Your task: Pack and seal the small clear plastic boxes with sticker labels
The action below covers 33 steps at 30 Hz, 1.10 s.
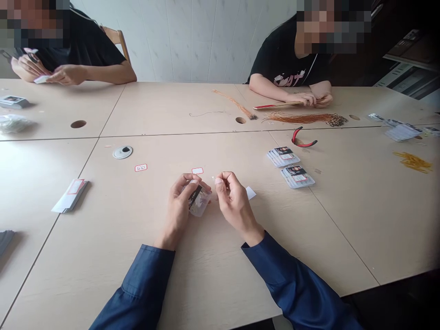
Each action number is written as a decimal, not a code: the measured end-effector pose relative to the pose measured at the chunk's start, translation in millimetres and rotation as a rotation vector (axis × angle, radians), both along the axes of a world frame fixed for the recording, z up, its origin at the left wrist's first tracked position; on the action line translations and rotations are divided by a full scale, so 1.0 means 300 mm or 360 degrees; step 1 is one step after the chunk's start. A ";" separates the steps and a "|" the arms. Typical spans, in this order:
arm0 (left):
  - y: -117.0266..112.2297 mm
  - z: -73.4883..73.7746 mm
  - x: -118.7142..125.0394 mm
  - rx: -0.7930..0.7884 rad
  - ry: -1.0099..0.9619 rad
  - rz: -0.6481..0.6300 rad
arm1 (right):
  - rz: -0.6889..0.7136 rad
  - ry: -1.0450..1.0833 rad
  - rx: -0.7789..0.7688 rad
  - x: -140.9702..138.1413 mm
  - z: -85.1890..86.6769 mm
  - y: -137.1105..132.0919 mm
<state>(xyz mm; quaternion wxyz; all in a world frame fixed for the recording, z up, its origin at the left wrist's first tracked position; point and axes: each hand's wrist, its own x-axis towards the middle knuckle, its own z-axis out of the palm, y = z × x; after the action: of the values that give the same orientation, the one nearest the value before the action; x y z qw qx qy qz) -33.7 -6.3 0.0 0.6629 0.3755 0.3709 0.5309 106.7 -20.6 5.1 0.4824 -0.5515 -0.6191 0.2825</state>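
My left hand (178, 206) wraps around a clear plastic packet (201, 205) holding a black strip (195, 196); my right hand (235, 199) pinches something too small to tell.

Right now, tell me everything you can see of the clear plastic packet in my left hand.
The clear plastic packet is small, glossy and slightly crinkled, with a black label showing pale print across it. It sits tilted in the left hand, gripped by the fingers curled over its top, its lower corner showing. Its contents cannot be made out.
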 end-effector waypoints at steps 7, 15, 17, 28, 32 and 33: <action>0.022 -0.001 -0.006 -0.0045 -0.0220 0.0204 | 0.0280 0.0081 -0.0134 -0.012 0.005 -0.015; 0.021 -0.004 -0.003 0.0013 -0.0176 0.0280 | 0.0363 -0.0111 -0.0018 -0.042 -0.004 -0.027; 0.021 -0.005 -0.003 0.0016 -0.0139 0.0300 | 0.0359 -0.0083 -0.0046 -0.044 -0.001 -0.029; 0.005 0.010 0.004 0.0073 -0.0026 0.0359 | 0.0303 -0.0145 -0.0031 -0.070 -0.014 -0.045; 0.001 0.008 0.005 0.0141 0.0088 0.0389 | 0.0276 -0.0185 -0.0012 -0.084 -0.013 -0.050; 0.001 0.007 0.005 0.0148 0.0121 0.0399 | 0.0260 -0.0207 -0.0007 -0.089 -0.014 -0.051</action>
<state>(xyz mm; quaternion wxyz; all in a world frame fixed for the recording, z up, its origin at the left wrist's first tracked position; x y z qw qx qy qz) -32.2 -6.1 2.0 0.5587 0.3766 0.4148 0.6116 80.1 -35.9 1.0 0.4155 -0.5173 -0.6914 0.2858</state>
